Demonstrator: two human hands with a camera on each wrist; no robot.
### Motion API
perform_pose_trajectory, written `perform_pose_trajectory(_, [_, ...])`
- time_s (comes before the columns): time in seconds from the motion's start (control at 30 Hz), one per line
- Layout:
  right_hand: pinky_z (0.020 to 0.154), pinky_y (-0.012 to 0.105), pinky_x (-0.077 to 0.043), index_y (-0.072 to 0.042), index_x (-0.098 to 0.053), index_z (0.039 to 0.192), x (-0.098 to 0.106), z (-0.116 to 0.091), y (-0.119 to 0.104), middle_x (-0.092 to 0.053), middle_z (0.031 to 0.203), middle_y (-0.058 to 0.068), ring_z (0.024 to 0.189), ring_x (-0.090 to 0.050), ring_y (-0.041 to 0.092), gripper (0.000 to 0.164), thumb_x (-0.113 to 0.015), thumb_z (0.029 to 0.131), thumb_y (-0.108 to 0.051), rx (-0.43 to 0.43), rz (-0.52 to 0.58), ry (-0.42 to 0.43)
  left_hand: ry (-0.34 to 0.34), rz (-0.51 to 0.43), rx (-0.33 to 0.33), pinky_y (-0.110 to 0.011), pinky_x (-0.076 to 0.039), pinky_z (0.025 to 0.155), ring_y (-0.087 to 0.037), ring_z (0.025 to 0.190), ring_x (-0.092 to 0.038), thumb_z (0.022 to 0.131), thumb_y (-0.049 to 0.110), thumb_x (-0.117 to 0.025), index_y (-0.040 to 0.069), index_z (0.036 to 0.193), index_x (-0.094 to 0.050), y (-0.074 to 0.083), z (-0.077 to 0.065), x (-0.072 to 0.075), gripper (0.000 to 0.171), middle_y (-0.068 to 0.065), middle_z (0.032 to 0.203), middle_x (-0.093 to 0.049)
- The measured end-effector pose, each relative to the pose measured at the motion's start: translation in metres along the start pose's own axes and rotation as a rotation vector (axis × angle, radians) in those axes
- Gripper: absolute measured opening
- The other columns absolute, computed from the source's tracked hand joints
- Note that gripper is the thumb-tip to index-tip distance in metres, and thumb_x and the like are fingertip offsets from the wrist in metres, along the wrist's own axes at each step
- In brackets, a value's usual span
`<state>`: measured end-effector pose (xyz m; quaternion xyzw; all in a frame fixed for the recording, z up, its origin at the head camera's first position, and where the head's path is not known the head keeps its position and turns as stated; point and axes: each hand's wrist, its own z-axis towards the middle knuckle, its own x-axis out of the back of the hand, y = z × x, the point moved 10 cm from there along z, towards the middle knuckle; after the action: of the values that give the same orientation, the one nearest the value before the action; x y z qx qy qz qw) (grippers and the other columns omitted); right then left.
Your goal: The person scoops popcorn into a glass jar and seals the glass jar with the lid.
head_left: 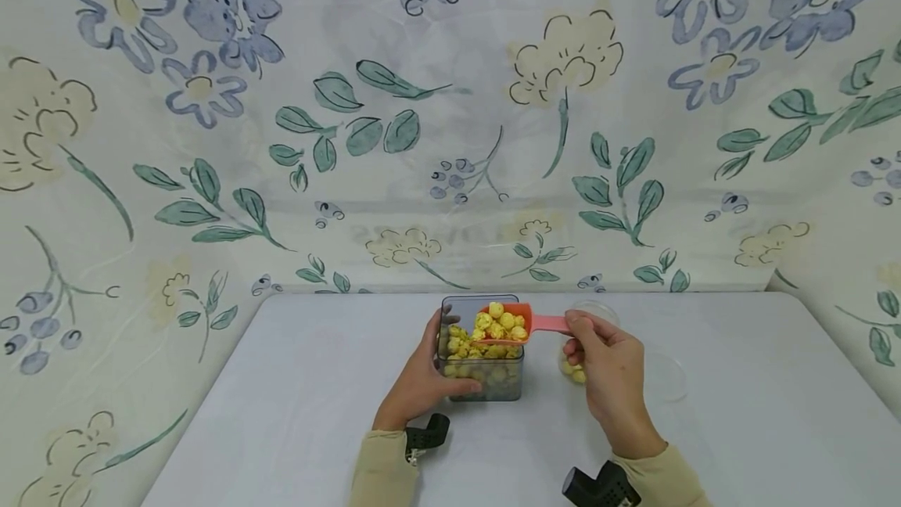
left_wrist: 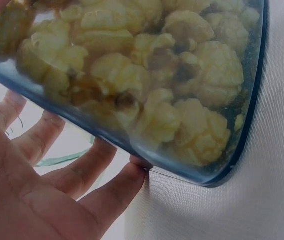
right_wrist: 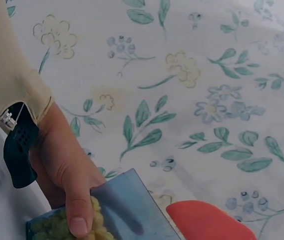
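A bluish see-through rectangular container (head_left: 493,388) holds yellow popcorn on the white table. My left hand (head_left: 425,382) grips its left side, thumb along the front wall. In the left wrist view the fingers spread along the container's edge (left_wrist: 191,177), with popcorn showing through the wall. Between thumb and fingers, my right hand (head_left: 614,374) pinches the handle of a red scoop (head_left: 549,324). Popcorn (head_left: 497,325) fills the scoop, which is over the container's opening. Only the scoop's red underside (right_wrist: 206,220) shows in the right wrist view; the right hand itself is out of that frame.
Partly hidden behind my right hand is a clear round tub (head_left: 598,310) with some popcorn (head_left: 573,372) in it. A clear round lid (head_left: 669,378) lies on the table to its right. Flower-patterned cloth (head_left: 464,116) hangs behind and beside the white table (head_left: 296,413).
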<state>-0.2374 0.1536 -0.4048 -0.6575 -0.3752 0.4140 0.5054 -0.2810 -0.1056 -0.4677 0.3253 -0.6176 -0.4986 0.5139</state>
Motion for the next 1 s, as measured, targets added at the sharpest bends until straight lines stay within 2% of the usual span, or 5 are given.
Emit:
perform_pose_trajectory(0.43, [0.063,0.015,-0.052,0.009,-0.063,0.126,0.02,0.002,-0.012,-0.064,0.077,-0.003,0.065,-0.055,0.007,0.04,-0.063,0.101,-0.023,0.007,-0.007,0.002,0.003,0.015,-0.019,-0.057,-0.029,0.114,-0.026,0.146,-0.031,0.069,0.028,-0.095,0.026,0.163,-0.009,0.001,0.0,0.0,0.127,0.004,0.159,-0.034])
perform_pose_trajectory(0.63, [0.061,0.016,-0.052,0.013,-0.062,0.122,0.029,0.006,-0.016,-0.064,0.074,-0.002,0.063,-0.056,0.007,0.036,-0.062,0.101,-0.016,0.012,0.013,0.004,-0.004,0.002,-0.015,-0.057,-0.029,0.115,-0.026,0.148,-0.027,0.071,0.028,-0.094,0.025,0.163,-0.007,0.0,0.001,0.0,0.127,0.005,0.159,-0.033])
perform_pose_trajectory(0.77, [0.06,0.016,-0.052,0.012,-0.065,0.119,0.035,0.009,-0.018,-0.064,0.072,-0.001,0.063,-0.055,0.008,0.031,-0.062,0.101,-0.014,0.008,0.026,-0.001,-0.003,0.0,-0.016,-0.058,-0.033,0.112,-0.026,0.147,-0.03,0.071,0.027,-0.094,0.026,0.162,-0.007,-0.001,0.001,0.0,0.126,0.006,0.159,-0.033])
perform_pose_trajectory(0.83, [0.06,0.016,-0.052,0.009,-0.068,0.114,0.039,0.011,-0.02,-0.064,0.071,0.0,0.062,-0.055,0.008,0.027,-0.062,0.101,-0.014,0.009,0.029,-0.001,-0.002,-0.001,-0.015,-0.058,-0.035,0.11,-0.026,0.146,-0.032,0.071,0.026,-0.094,0.027,0.162,-0.007,-0.001,0.002,-0.001,0.126,0.007,0.159,-0.033])
perform_pose_trajectory(1.0, [0.06,0.016,-0.052,-0.013,-0.077,0.09,0.05,0.017,-0.026,-0.065,0.071,0.0,0.061,-0.056,0.008,0.015,-0.066,0.099,-0.016,0.016,0.047,0.01,-0.001,-0.004,-0.016,-0.058,-0.036,0.11,-0.025,0.146,-0.032,0.071,0.025,-0.094,0.029,0.162,-0.007,-0.002,0.002,-0.002,0.125,0.008,0.159,-0.033])
